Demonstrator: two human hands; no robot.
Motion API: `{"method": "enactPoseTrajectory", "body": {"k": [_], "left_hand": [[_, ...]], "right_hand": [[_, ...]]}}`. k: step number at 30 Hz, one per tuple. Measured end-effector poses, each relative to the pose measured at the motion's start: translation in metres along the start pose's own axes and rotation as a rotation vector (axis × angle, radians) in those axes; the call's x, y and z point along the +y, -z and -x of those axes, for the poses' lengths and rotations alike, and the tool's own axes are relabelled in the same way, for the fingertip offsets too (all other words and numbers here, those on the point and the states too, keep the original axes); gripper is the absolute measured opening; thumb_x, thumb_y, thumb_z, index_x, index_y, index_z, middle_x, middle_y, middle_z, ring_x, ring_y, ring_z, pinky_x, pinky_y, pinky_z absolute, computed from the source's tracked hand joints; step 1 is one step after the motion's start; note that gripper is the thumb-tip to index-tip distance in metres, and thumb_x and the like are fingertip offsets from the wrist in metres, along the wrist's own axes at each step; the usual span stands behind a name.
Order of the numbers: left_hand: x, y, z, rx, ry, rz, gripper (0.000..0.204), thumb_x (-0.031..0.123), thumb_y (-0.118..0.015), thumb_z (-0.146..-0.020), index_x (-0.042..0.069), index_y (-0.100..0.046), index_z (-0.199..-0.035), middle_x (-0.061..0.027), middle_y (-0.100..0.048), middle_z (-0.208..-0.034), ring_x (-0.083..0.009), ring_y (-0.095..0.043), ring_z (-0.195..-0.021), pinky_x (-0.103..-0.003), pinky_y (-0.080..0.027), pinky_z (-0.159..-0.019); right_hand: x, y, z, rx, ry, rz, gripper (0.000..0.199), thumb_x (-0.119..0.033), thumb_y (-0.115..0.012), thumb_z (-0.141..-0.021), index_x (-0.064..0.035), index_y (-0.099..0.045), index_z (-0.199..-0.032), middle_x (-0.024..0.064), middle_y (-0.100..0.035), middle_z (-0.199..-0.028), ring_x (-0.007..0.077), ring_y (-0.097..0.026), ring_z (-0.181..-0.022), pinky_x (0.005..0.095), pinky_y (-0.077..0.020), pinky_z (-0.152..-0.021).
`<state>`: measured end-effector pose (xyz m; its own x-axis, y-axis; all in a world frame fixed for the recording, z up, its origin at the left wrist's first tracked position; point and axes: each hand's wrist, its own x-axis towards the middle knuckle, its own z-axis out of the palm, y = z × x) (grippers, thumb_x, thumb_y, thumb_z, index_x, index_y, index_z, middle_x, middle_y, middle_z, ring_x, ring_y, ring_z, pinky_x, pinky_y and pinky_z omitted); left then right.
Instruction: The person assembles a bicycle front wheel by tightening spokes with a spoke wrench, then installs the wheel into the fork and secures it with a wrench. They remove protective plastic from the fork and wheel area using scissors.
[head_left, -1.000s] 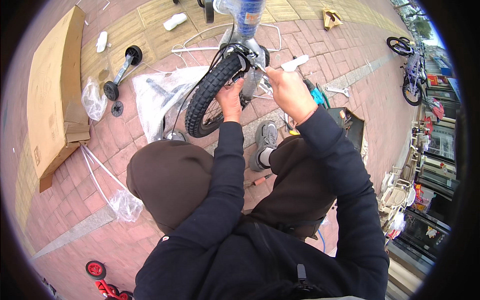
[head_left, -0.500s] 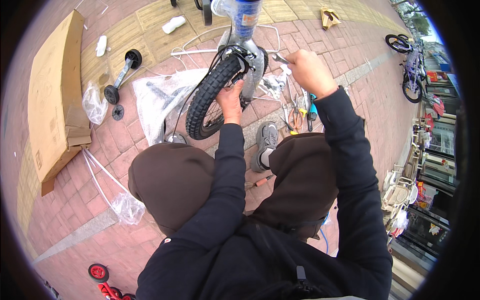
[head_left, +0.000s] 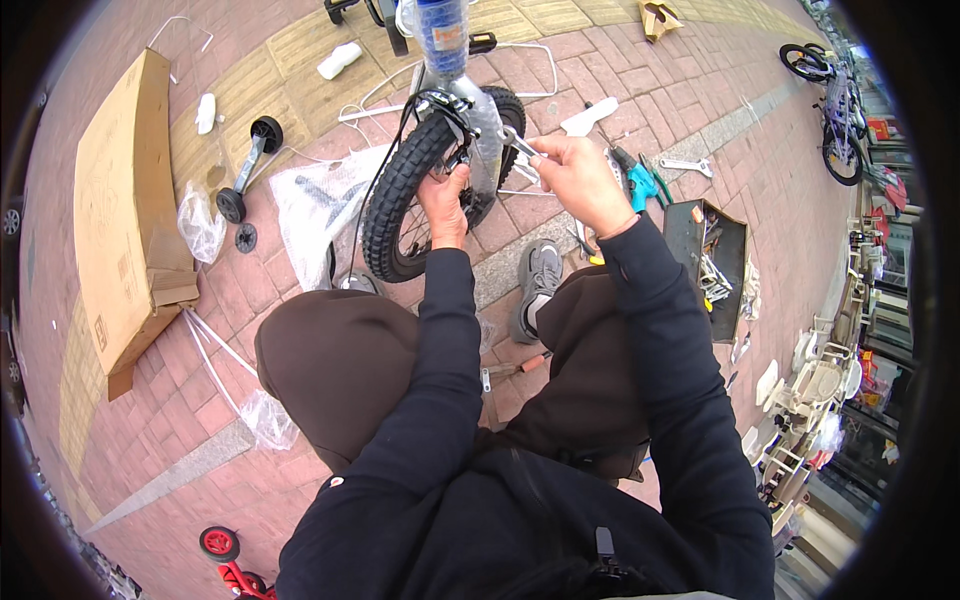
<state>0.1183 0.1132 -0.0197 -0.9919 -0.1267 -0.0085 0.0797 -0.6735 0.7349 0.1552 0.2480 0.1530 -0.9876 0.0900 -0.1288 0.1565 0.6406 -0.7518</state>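
A small bicycle stands before me, its knobby front tyre (head_left: pixel 392 205) toward my knees and its fork (head_left: pixel 487 140) wrapped in clear plastic. My left hand (head_left: pixel 444 208) is at the wheel just below the brake, thumb up and fingers curled in; what they grip is hidden. My right hand (head_left: pixel 583 180) is closed on a silver open-ended wrench (head_left: pixel 523 146). The wrench's head reaches the right side of the fork near the brake; whether it sits on a nut I cannot tell. Black cables (head_left: pixel 408 112) loop beside the tyre.
An open toolbox (head_left: pixel 725 270) with loose tools lies to the right, near an adjustable wrench (head_left: pixel 687 166) and turquoise-handled tool (head_left: pixel 642 185). Left are a large cardboard box (head_left: pixel 125 220), training wheels (head_left: pixel 249 168) and bubble wrap (head_left: pixel 320 205). An orange-handled tool (head_left: pixel 532 364) lies between my feet.
My right hand has moved left and down, bringing the wrench to the fork. The left hand stays at the wheel. My view has shifted, showing the toolbox.
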Motion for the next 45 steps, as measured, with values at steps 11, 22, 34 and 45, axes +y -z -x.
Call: {"method": "enactPoseTrajectory", "body": {"k": [11,22,34,45], "left_hand": [[0.004,-0.006,0.002,0.051,-0.093,-0.058,0.059,-0.002,-0.073,-0.067,0.003,-0.048,-0.120,-0.0065,-0.051,-0.118,-0.0185,-0.048,-0.108,-0.030,-0.036,-0.094],[0.005,-0.010,0.004,0.133,-0.087,-0.024,0.057,-0.003,-0.072,-0.068,0.002,-0.048,-0.119,-0.0067,-0.052,-0.117,-0.0176,-0.050,-0.106,-0.028,-0.037,-0.092],[0.004,-0.008,0.005,0.137,-0.085,-0.040,0.056,-0.001,-0.075,-0.067,0.002,-0.050,-0.117,-0.0047,-0.053,-0.114,-0.0137,-0.050,-0.099,-0.024,-0.040,-0.083],[0.005,-0.008,0.005,0.142,-0.097,-0.034,0.054,0.000,-0.074,-0.068,0.002,-0.050,-0.116,-0.0054,-0.053,-0.114,-0.0151,-0.051,-0.101,-0.026,-0.040,-0.086]], "right_hand": [[-0.019,-0.012,-0.004,0.129,0.136,0.245,0.017,-0.014,-0.054,-0.078,-0.0066,-0.066,-0.089,0.0193,-0.060,-0.074,0.0375,-0.059,-0.074,0.0454,-0.0458,-0.065],[-0.039,-0.011,-0.008,0.290,0.249,0.565,0.019,-0.008,-0.056,-0.069,-0.0103,-0.069,-0.083,0.0164,-0.061,-0.070,0.0331,-0.061,-0.068,0.0427,-0.0481,-0.060],[-0.031,-0.017,-0.010,0.138,0.256,0.559,0.010,-0.013,-0.055,-0.075,-0.0066,-0.062,-0.079,0.0168,-0.060,-0.067,0.0347,-0.060,-0.068,0.0442,-0.0474,-0.059],[0.016,-0.078,-0.001,0.315,0.204,-0.141,0.015,-0.002,-0.055,-0.080,-0.0010,-0.060,-0.094,0.0112,-0.061,-0.070,0.0215,-0.061,-0.062,0.0314,-0.0470,-0.058]]}}
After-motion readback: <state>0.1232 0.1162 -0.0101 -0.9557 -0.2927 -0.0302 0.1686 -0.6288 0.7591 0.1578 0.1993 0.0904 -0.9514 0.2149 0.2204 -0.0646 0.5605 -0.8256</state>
